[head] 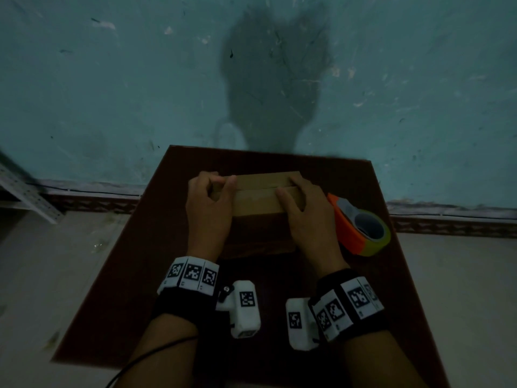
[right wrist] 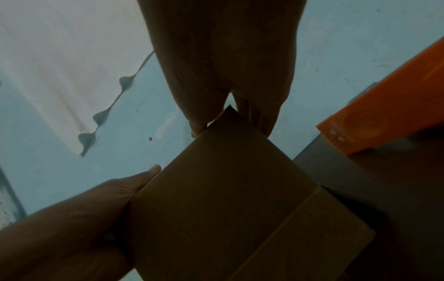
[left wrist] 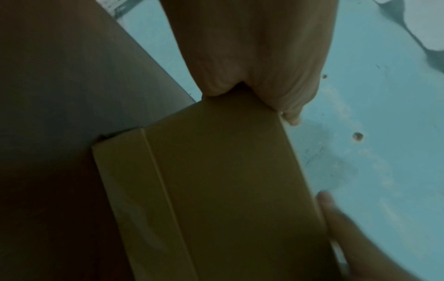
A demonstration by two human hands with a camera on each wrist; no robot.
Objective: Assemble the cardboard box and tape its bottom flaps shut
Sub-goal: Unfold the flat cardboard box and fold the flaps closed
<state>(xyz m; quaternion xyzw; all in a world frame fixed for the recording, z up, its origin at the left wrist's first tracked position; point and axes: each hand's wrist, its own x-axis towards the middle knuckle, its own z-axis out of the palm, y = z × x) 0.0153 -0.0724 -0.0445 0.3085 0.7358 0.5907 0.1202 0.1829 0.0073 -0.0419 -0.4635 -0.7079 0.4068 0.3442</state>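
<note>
A small brown cardboard box (head: 260,196) stands on the dark red-brown table (head: 140,275), its two top flaps folded down to meet along a seam. My left hand (head: 219,182) grips the box's left end, fingers curled over the edge and thumb on top. My right hand (head: 291,189) holds the right end, thumb pressing on the seam and fingers wrapped over the far corner. In the left wrist view the fingers (left wrist: 252,57) hook over the box (left wrist: 216,190). In the right wrist view the fingers (right wrist: 223,57) straddle a corner of the box (right wrist: 228,199).
An orange tape dispenser (head: 361,225) with a yellow-green roll lies on the table just right of my right hand, and its orange body (right wrist: 396,106) shows in the right wrist view. A teal wall rises behind the table. A metal rack (head: 25,191) stands at the far left.
</note>
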